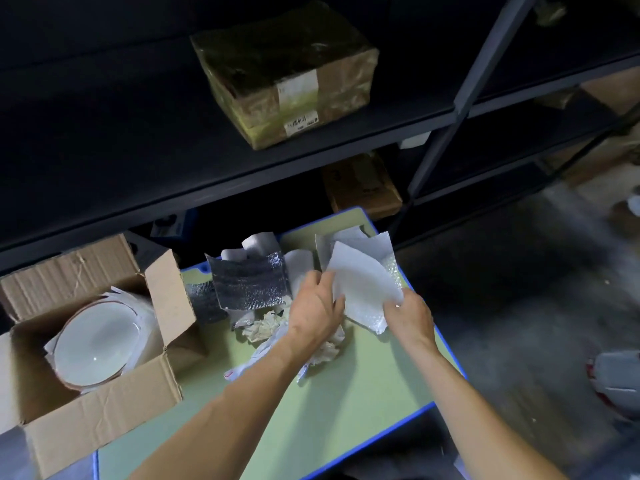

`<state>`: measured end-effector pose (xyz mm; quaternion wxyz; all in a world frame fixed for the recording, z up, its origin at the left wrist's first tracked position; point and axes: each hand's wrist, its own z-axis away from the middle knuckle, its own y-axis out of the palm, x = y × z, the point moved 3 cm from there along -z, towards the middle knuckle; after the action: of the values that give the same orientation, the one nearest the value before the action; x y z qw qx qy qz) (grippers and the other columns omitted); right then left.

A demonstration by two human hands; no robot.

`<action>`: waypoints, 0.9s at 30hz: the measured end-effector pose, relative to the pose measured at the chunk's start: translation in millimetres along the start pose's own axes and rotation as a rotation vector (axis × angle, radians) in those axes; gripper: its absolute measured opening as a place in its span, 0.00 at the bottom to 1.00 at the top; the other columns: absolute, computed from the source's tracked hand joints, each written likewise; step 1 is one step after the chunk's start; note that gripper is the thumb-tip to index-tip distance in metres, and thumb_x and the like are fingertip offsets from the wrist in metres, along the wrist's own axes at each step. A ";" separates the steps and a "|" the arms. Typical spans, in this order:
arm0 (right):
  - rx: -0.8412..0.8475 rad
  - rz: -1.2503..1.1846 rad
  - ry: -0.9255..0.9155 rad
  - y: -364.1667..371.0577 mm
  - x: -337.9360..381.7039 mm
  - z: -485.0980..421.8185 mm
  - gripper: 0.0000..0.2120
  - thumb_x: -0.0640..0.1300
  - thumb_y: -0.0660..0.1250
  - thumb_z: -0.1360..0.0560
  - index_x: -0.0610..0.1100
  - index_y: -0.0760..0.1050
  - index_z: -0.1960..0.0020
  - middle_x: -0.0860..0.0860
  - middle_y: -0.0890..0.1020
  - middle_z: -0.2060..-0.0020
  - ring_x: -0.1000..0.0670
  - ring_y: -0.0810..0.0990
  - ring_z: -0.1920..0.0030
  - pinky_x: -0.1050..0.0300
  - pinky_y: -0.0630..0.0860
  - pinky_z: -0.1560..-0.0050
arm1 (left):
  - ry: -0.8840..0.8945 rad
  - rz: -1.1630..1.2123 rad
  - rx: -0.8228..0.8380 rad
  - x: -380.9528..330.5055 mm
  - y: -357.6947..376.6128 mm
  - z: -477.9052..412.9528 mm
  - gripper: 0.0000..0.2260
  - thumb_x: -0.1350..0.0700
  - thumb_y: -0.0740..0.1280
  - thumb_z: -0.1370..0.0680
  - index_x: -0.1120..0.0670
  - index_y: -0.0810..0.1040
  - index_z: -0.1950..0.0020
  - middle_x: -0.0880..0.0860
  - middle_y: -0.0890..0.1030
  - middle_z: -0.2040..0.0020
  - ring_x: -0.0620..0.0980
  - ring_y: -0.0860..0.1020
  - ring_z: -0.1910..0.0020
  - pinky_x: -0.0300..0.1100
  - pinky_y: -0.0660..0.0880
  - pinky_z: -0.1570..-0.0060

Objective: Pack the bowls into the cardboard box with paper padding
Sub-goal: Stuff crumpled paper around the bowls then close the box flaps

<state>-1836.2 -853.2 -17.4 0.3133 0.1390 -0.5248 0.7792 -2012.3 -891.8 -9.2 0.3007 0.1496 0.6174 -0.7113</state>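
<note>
An open cardboard box (104, 420) sits at the left edge of the green table (346, 393). Inside it lies a white bowl (95, 344) with a brown rim, white padding sheets under it. My left hand (317, 308) and my right hand (410, 315) both pinch a white foam padding sheet (363, 285), lifted over the table's far right part. Crumpled paper (266, 325) lies below my left hand, partly hidden by it.
Silver foil padding pieces (251, 284) and more white sheets (360, 244) lie at the table's back. A dark metal shelf rack (242, 174) stands behind, bearing a taped carton (287, 74). Another carton (363, 185) is on a lower shelf. Grey floor lies to the right.
</note>
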 end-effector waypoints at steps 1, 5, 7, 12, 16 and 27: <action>-0.018 -0.011 -0.021 -7.4 5.5 4.0 0.03 0.40 0.59 0.27 0.45 0.66 0.59 0.45 0.76 0.56 0.42 0.71 0.58 0.51 0.67 0.61 | -0.003 0.009 -0.018 -0.2 -4.8 -4.4 0.25 0.50 0.65 0.20 0.56 0.64 0.25 0.58 0.70 0.36 0.59 0.71 0.39 0.48 0.68 0.40; -0.027 -0.082 -0.154 -39.4 25.0 24.5 0.05 0.39 0.57 0.28 0.42 0.61 0.61 0.48 0.69 0.68 0.45 0.63 0.66 0.50 0.62 0.66 | -0.081 0.292 -0.047 -1.5 -31.7 -10.7 0.35 0.42 0.71 0.26 0.53 0.62 0.26 0.51 0.72 0.35 0.52 0.67 0.35 0.49 0.70 0.39; 0.000 -0.113 -0.207 -49.6 33.6 32.7 0.04 0.39 0.58 0.28 0.40 0.63 0.59 0.49 0.67 0.69 0.48 0.63 0.67 0.52 0.62 0.67 | -0.101 0.407 -0.003 -3.2 -46.8 -3.5 0.30 0.40 0.72 0.27 0.49 0.67 0.30 0.45 0.76 0.41 0.45 0.72 0.40 0.41 0.72 0.45; 0.120 -0.171 -0.284 -48.9 62.8 46.1 0.08 0.37 0.59 0.28 0.43 0.61 0.63 0.51 0.63 0.69 0.51 0.61 0.67 0.54 0.59 0.66 | -0.112 0.476 -0.003 7.9 -83.7 33.3 0.05 0.49 0.71 0.24 0.48 0.79 0.57 0.44 0.82 0.61 0.42 0.78 0.64 0.34 0.72 0.65; 0.263 -0.220 -0.341 -33.2 90.9 63.2 0.13 0.37 0.60 0.25 0.49 0.65 0.66 0.59 0.66 0.76 0.56 0.62 0.72 0.60 0.59 0.68 | -0.109 0.593 0.075 28.9 -110.3 69.1 0.02 0.55 0.69 0.21 0.50 0.82 0.50 0.43 0.83 0.58 0.42 0.79 0.61 0.34 0.74 0.61; 0.550 -0.159 -0.620 24.4 187.1 116.8 0.04 0.41 0.69 0.24 0.49 0.81 0.53 0.54 0.80 0.64 0.54 0.75 0.63 0.59 0.70 0.60 | -0.208 0.895 -0.128 100.3 -182.1 149.7 0.06 0.59 0.68 0.19 0.55 0.84 0.45 0.51 0.86 0.50 0.47 0.82 0.51 0.39 0.78 0.51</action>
<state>-2007.9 -901.0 114.8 0.1507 0.4855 -0.3544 0.7849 -2177.8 -1050.9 104.6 0.6472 0.3105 0.5011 -0.4833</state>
